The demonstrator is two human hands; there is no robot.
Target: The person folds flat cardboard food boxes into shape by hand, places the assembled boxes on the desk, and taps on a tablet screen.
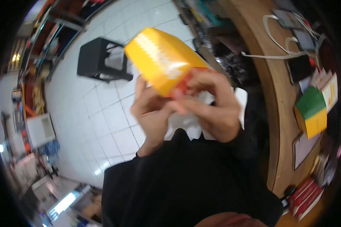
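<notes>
A glossy yellow box [155,56] with an orange-red part at its near end is held up in front of the body, tilted. My left hand [151,108] is closed on its lower left side, with the fingers partly behind it. My right hand [216,102] pinches the orange-red end, its thumb pointing toward my left hand. The fingertips of both hands meet near that end and are blurred. White material [183,123] shows below and behind the hands; what it is cannot be made out.
A black stool [96,60] stands on the tiled floor [102,117] at the upper left. Along the right runs a wooden table [278,109] with cables, a phone [299,69], a green and yellow box [310,109] and red packs [305,196]. Shelves line the far left.
</notes>
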